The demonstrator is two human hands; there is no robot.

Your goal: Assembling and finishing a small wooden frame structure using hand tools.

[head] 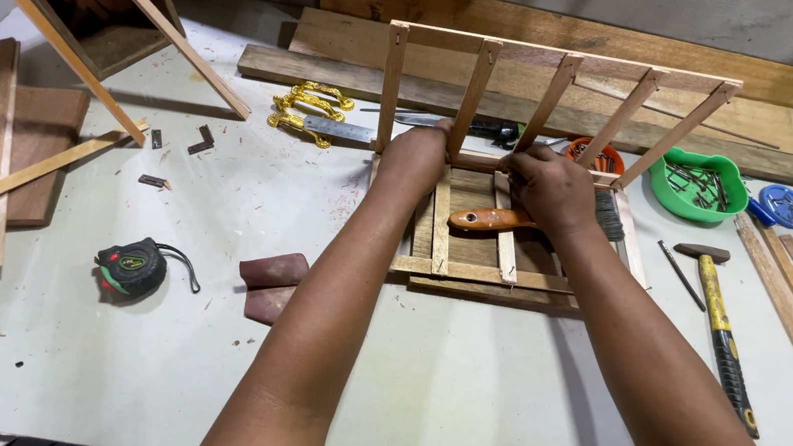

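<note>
Near the far middle of the table [455, 402], a slatted wooden frame [553, 101] standing propped up, hinged-looking over a flat slatted panel [471, 271] lying on the board. Left hand [417, 155] clenched round the bottom of the upright frame at its left slats; right hand [550, 186] gripping the lower rail near the middle, fingers curled out of sight, so exact pinch hard to tell.

Risks, as a judgement: thin slats, nailed at the ends, likely to split or pull loose under a twisting grip. Upright frame liable to fold down onto knuckles if either hold slips. Brush [503, 220] with orange handle lying on the flat panel, just under the right hand, apt to get pinned or knocked. Hammer [721, 329] to the right and green bowl [698, 187] of nails nearby, well within elbow sweep.

Long axis of the upright frame running left to right, parallel to the planks [581, 34] behind. Slats rising from the lower rail and fanning towards the upper right; open face turned towards the camera.
</note>
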